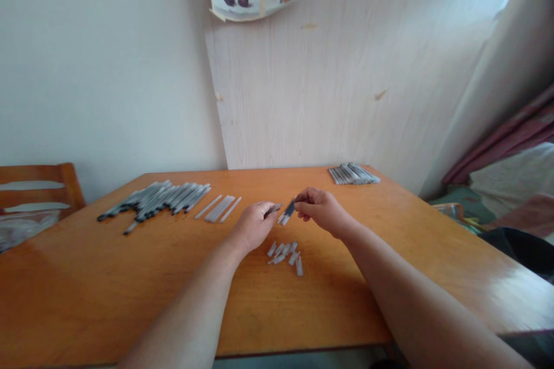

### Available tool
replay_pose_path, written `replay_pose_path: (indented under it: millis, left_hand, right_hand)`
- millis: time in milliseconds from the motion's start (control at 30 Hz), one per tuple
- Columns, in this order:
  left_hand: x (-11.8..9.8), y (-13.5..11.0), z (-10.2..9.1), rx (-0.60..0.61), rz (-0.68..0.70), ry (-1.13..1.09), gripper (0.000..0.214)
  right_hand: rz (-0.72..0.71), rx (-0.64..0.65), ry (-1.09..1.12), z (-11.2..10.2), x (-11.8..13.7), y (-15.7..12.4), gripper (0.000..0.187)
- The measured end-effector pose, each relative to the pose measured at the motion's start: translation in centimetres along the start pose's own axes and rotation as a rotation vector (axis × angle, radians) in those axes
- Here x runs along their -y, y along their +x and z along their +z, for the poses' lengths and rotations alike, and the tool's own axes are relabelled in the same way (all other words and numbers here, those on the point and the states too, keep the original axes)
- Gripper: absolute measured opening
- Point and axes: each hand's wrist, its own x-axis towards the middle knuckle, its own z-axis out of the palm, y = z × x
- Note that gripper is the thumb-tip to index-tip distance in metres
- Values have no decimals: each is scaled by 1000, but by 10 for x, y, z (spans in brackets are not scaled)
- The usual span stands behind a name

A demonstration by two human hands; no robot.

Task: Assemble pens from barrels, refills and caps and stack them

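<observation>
My left hand [258, 223] is closed, with thumb and fingers pinching a slim grey pen-like piece [272, 210] that points right. My right hand [321, 209] is closed too, its fingertips pressed together at the upper end of a small bunch of dark pieces with white ends [286, 212]. Whatever lies inside that pinch is hidden by the fingers. Small clear plastic pieces with thin tips [285, 251] are scattered on the table just below both hands. Left of my left hand, several clear slim tubes [220, 208] lie side by side.
A wide pile of pens with black ends [160, 199] covers the table's left part. More grey pens [352, 173] are stacked at the back right of the wooden table [130, 294]. A wooden chair [38, 176] stands left, a dark container [521, 251] right. The wall [277, 115] rises behind.
</observation>
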Motion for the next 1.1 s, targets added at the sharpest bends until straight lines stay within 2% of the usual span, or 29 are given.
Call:
replay_pose_path:
  millis: [300, 733, 1100]
  left_hand:
    - [-7, -1, -2, 54, 34, 24, 27]
    - [-5, 0, 0, 94, 57, 33, 26]
    - [-3, -1, 0, 94, 73, 38, 25]
  right_hand:
    - [-18, 29, 61, 5, 3, -2, 10]
    - [-98, 52, -97, 8, -7, 0, 10]
    - [-114, 62, -98, 9, -8, 0, 8]
